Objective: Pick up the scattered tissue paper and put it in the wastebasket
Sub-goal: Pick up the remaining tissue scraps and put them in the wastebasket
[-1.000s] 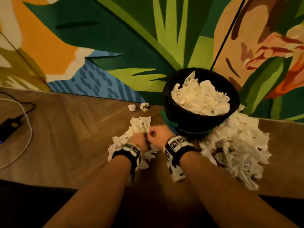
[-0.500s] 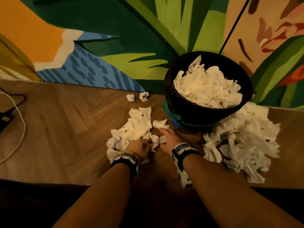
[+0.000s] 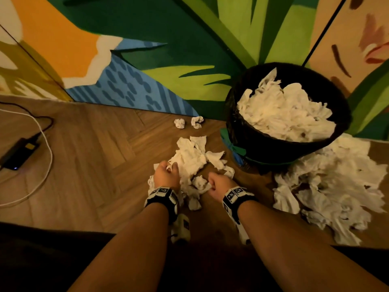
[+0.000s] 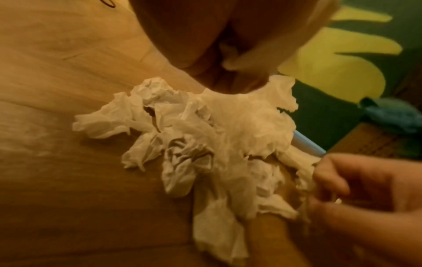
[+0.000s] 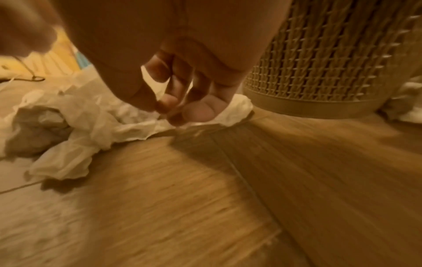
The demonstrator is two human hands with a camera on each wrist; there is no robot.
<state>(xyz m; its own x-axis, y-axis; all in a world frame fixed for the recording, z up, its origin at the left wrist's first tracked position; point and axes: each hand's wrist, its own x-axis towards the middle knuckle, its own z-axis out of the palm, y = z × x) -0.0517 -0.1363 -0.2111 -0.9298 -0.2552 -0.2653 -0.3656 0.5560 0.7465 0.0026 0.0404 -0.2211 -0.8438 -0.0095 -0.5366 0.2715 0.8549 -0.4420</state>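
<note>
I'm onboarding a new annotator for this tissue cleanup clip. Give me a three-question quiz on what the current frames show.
1. True or false: the wastebasket stands empty.
2. Multiple choice: what are the left hand and the right hand working at? A) the tissue pile in front of the basket B) the two small tissue balls by the wall C) the charger on the floor
3. Fill in: a second, larger tissue heap lies on the wooden floor to the ____ of the wastebasket.

Key: 1 false, tissue fills it nearly to the rim; 2 A; 3 right.
</note>
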